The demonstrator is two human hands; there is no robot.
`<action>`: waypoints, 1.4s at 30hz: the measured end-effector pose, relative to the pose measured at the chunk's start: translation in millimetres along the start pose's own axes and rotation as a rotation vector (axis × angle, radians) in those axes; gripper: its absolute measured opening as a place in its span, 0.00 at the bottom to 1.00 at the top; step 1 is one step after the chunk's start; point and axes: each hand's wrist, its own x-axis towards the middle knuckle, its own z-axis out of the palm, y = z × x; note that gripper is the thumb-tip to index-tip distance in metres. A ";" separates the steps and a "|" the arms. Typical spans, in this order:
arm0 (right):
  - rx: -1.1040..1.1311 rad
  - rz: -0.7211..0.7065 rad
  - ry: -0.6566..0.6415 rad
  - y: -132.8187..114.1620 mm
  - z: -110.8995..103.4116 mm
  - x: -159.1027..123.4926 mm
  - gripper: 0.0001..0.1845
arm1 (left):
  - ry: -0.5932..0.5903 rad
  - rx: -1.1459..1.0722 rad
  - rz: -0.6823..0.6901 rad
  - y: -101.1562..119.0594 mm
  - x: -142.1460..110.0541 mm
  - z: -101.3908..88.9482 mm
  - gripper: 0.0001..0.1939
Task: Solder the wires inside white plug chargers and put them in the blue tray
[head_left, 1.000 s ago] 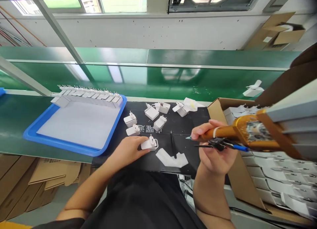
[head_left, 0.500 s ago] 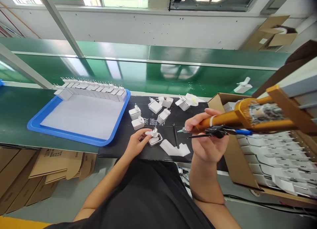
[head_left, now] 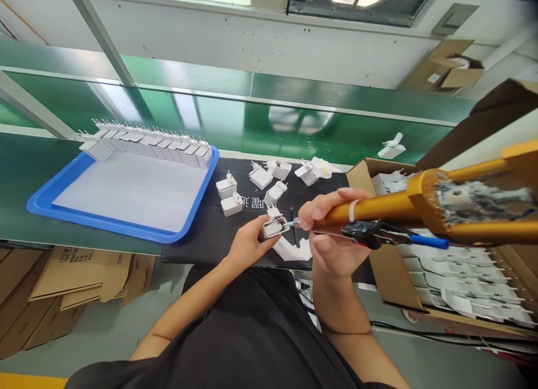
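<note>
glossy green worktop [head_left: 227, 117] runs beyond both hands, below a white wall [head_left: 168, 24]. well left of the left hand, a blue plastic tray [head_left: 105, 228] bears a row of white plug adapters [head_left: 145, 145] along its far side. between tray and hand, a pair of loose white adapters [head_left: 231, 204] sits on a black sheet [head_left: 202, 232]. the left hand [head_left: 250, 243] pinches a small white box-shaped plastic housing [head_left: 275, 228], its mouth open and its pinned plug piece [head_left: 274, 211] at the far side. just right of those fingers, a thin teal nozzle [head_left: 291, 223] has come across to the housing's mouth, touching or nearly so; that suggests work there is under way. the right hand [head_left: 334, 257] grips a gold metal tool [head_left: 378, 211] behind it. farther right stands an open brown cardboard box [head_left: 390, 277].
</note>
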 end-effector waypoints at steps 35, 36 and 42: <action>0.059 -0.110 -0.076 3.2 20.6 2.4 0.27 | 0.104 -0.551 -0.026 25.6 6.9 12.6 0.19; 0.074 -0.105 -0.078 3.1 20.1 2.6 0.27 | 0.117 -0.580 -0.011 24.8 6.7 14.9 0.20; 0.111 -0.083 -0.063 0.6 20.2 2.6 0.26 | 0.145 -0.660 0.022 21.2 7.9 21.3 0.21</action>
